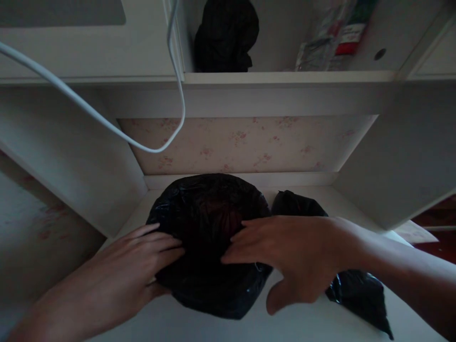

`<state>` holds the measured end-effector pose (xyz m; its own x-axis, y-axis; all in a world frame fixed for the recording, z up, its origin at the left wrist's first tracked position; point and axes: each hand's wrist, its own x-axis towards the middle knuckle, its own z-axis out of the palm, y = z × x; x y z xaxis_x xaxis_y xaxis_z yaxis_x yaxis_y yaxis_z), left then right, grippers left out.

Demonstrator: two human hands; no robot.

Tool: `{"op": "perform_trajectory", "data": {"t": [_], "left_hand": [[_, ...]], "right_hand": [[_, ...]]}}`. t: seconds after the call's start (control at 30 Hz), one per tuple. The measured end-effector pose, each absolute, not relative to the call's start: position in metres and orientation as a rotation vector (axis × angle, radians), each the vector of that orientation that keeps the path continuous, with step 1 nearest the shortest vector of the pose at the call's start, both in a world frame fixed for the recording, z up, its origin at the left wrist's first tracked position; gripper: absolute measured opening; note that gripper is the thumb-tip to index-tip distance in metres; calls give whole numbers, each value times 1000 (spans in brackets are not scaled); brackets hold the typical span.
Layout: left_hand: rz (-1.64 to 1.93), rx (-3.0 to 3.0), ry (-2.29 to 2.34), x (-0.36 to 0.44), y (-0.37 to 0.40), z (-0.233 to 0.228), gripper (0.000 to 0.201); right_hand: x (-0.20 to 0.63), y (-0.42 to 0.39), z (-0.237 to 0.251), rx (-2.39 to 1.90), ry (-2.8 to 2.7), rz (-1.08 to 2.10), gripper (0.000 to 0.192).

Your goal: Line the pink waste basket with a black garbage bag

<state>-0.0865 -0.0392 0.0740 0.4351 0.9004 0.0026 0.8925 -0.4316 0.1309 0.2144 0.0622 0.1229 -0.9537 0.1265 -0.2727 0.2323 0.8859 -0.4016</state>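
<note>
A black trash bag (213,289) stands with its round mouth open on a white surface, and its dark inside shows only faintly. Whatever gives the bag its round shape is hidden beneath the plastic. My left hand (142,259) grips the bag's left rim, fingers over the inner side and thumb outside. On the right, my right hand (299,261) reaches over the rim with its fingers stretched into the opening and its thumb spread apart outside. More black plastic (363,294) lies under and beyond my right wrist.
A white cable (156,150) hangs in a loop at the upper left. Above, an open shelf (285,78) bears a black bundle (228,35) and a plastic package (349,38) with a red-and-green label. White side panels (402,156) flank the space, with flowered wallpaper (245,142) behind.
</note>
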Motion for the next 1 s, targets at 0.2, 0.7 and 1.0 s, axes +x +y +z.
{"op": "perform_trajectory", "data": {"t": [0.2,0.7,1.0], "left_hand": [[86,2388,1475,-26,-47,81,71],[-447,2511,1202,-40,-18,85,15],[-406,2480,1173,-42,-16,88,18]], "right_hand": [[211,79,118,360,2736,-545,78],[193,73,105,489,2395,-157,52],[199,57,113,487,2665,-352,82]]}}
